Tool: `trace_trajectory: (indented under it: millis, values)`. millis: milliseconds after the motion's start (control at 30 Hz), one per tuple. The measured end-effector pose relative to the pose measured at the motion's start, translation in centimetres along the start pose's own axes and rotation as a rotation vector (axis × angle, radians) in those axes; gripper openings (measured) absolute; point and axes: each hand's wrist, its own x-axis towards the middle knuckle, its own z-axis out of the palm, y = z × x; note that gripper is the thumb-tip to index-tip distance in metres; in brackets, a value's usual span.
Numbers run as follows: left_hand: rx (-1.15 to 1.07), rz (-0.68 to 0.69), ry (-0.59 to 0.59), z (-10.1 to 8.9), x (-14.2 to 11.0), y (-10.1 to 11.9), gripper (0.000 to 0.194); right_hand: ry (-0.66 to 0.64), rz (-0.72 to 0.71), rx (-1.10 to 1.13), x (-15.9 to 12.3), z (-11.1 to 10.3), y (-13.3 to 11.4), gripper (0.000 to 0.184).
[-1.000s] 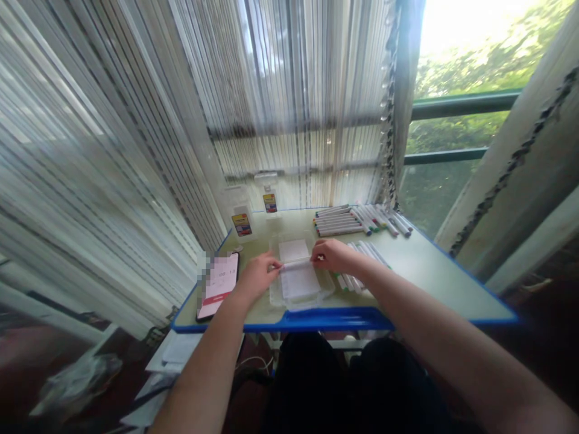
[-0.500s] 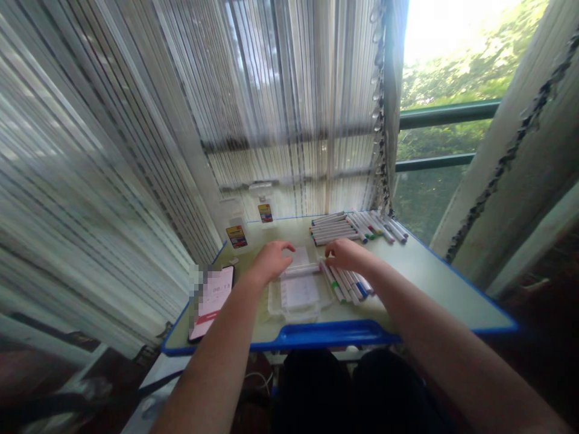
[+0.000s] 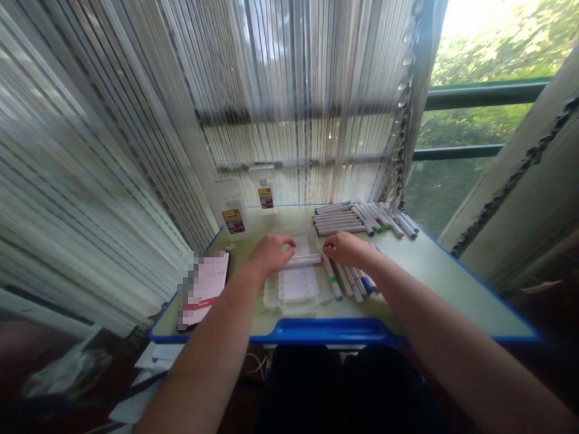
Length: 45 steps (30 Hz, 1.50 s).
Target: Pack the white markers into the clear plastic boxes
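A clear plastic case (image 3: 271,299) lies opened out on the table, with a white sheet or insert (image 3: 297,284) in its near part. Across its middle rests a white marker (image 3: 302,261) with a pinkish right end. My left hand (image 3: 272,252) is over the case's left side, thumb and forefinger curved with a gap between them, close to that marker's left end. At the right side my right hand (image 3: 346,247) has its fingers bent together near the top of a green-banded marker (image 3: 332,277); what is between the fingertips is hidden. More markers (image 3: 355,283) lie beneath that wrist.
Rows of white markers (image 3: 341,222) with coloured ends lie at the back right. A phone (image 3: 210,280) is at the left edge. Two clear packs with labels (image 3: 233,221) stand at the back left. A blue tray edge (image 3: 332,330) runs along the table's front.
The view has shifted slightly. The gap between my left thumb and forefinger has narrowed. My right fingertips have moved a little left toward the case; the markers beside it look about the same.
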Motion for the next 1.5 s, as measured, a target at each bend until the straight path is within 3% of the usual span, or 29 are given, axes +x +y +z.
trace_trajectory:
  millis: [533, 733, 1067, 1167, 1300, 1500]
  values:
    - [0.036, -0.009, 0.000, 0.1, -0.1, 0.2, 0.023, 0.023, 0.043, 0.004, -0.3, -0.5, 0.1, 0.023]
    - [0.059, -0.002, -0.006, 0.1, -0.1, 0.3, 0.022, -0.051, 0.047, -0.027, -0.3, -0.4, 0.0, 0.025]
    - [0.037, 0.010, 0.016, 0.3, -0.2, 0.2, 0.021, 0.010, 0.087, 0.088, -0.1, -0.5, 0.1, 0.018]
    - [-0.011, 0.012, 0.025, 0.4, -0.2, 0.3, 0.021, 0.047, 0.115, 0.226, 0.0, -0.7, 0.1, 0.016]
    - [-0.180, -0.025, 0.045, 0.5, -0.1, 0.7, 0.020, 0.119, 0.153, 0.660, 0.1, -0.9, 0.1, 0.014]
    - [-0.425, -0.048, 0.016, 0.3, -0.2, 1.3, 0.024, 0.473, 0.068, 1.287, 0.0, -2.5, 0.0, 0.025]
